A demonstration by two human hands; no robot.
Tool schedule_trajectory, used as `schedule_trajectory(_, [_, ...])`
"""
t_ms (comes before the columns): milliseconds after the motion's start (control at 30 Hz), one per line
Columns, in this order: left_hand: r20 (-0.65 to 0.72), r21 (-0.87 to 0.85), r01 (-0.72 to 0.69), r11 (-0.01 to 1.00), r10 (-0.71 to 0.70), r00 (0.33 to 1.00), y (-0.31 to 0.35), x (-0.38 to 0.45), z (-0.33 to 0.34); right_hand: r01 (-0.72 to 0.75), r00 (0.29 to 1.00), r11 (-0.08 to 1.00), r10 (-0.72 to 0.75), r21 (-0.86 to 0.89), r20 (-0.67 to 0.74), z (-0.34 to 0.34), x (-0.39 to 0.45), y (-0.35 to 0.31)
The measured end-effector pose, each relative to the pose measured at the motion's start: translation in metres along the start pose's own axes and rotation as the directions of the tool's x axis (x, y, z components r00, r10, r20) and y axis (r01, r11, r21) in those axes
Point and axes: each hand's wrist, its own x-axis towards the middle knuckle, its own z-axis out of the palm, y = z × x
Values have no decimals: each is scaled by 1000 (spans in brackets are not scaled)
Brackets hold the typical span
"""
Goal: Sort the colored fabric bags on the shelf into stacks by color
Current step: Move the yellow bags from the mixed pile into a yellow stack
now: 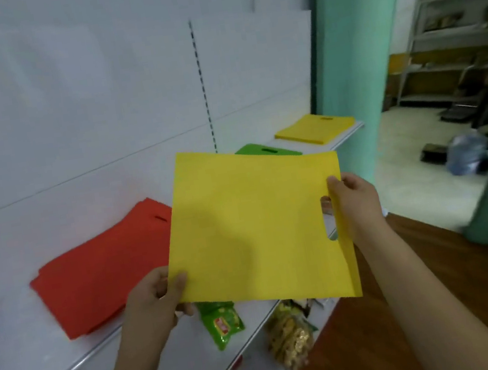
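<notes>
Yellow bag [255,227] held flat above shelf [30,353], both hands on it.
L hand [155,299] pinches its lower-left corner; R hand [354,200] grips the handle-slot edge. On shelf: red stack [97,270] at left, green bag [269,150] behind, yellow stack [315,128] far right. Snack packs [222,324] on the shelf below.

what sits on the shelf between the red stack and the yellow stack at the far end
A green bag stack lies between the red stack and the far yellow stack, partly hidden behind the held yellow bag, in the head view.
</notes>
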Motion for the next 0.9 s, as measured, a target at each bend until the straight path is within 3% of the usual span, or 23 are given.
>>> schedule_trajectory(167, [40,4,-21,1000,21,999,15,56,95,11,986,994,-28,-105,-162,-46,80,15])
schedule_trajectory(333, [80,-17,-32,999,33,996,16,145,199,5,973,978,-53,-207,-225,-73,195,46])
schedule_trajectory(433, [143,-33,-13,999,17,990,21,204,263,-3,975,967,-54,-255,-216,-80,277,54])
schedule_trajectory(633, [288,-98,154,983,-120,950,62,312,373,-25,985,937,-37,-348,-170,-86,440,47])
schedule_trajectory(900, [289,-90,106,990,-76,954,102,400,469,0,989,922,-57,-386,-137,-82,598,62])
